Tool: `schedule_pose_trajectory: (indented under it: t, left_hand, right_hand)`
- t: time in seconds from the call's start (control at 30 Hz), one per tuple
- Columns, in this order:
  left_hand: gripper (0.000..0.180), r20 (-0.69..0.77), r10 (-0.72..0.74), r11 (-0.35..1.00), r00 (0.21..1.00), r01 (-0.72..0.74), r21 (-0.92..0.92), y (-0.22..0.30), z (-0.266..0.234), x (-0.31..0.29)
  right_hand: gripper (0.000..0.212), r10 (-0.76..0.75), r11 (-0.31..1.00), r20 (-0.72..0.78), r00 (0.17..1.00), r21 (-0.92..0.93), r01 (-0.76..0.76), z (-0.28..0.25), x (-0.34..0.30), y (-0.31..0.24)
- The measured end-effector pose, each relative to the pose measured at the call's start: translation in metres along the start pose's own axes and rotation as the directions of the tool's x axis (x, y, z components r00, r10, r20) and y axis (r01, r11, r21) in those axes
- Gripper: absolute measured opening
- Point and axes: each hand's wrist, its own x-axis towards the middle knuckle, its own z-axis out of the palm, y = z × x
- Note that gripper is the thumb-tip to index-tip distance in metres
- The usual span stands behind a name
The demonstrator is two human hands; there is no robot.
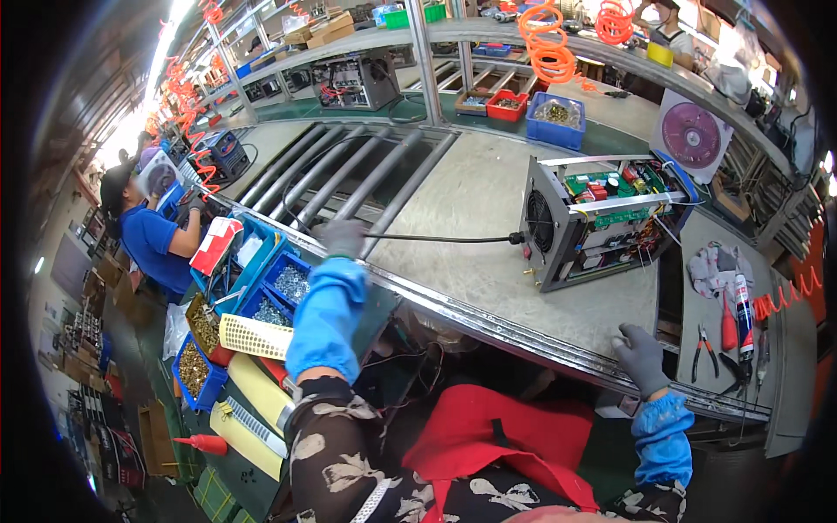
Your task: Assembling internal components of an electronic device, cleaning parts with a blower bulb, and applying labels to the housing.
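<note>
On the metal work table stands a machine [602, 222] with its side and top uncovered, showing circuit boards, wiring and a black fan. A black cable [436, 237] runs nearly straight from the fan panel to my left hand [342, 237]. That hand, in a grey glove and a little blurred, is closed round the cable by the rollers; more cable loops beyond it. My right hand [641, 359], also gloved in grey, holds nothing. Its fingers are apart and slightly bent at the table's near edge, below the machine.
Metal rollers [349, 174] lie left of the table plate. Blue bins of small hardware [292, 283] stand by my left arm. Pliers [704, 353], a red bottle and a tube lie at right. A blue-shirted co-worker [161, 240] stands at far left. Orange coiled hoses [547, 44] hang overhead.
</note>
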Motion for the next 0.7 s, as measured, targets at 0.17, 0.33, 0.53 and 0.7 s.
schedule_pose_trajectory:
  t: [0.17,0.33,0.53,0.7]
  left_hand:
    - [0.028,-0.709,-0.434,0.864,0.556,0.036,-0.502,-0.085,-0.046,0.014]
    - [0.012,-0.791,0.552,0.396,0.263,-0.918,-0.029,0.152,-0.113,-0.13]
    - [0.027,-0.564,0.824,-0.057,0.051,-0.984,-0.171,0.215,-0.077,-0.27]
    - [0.046,0.031,0.336,-0.44,0.941,0.187,-0.878,0.176,-0.09,-0.249]
  right_hand:
    - [0.034,-0.115,0.896,-0.07,0.991,0.424,0.134,-0.033,0.023,-0.08]
    - [0.042,-0.187,0.671,-0.144,0.972,0.704,0.234,-0.054,0.079,-0.199]
    - [0.055,-0.245,0.221,0.454,0.857,0.886,-0.407,-0.052,0.07,-0.188]
    - [0.064,-0.187,0.3,0.342,0.921,0.913,-0.278,-0.095,0.001,-0.138]
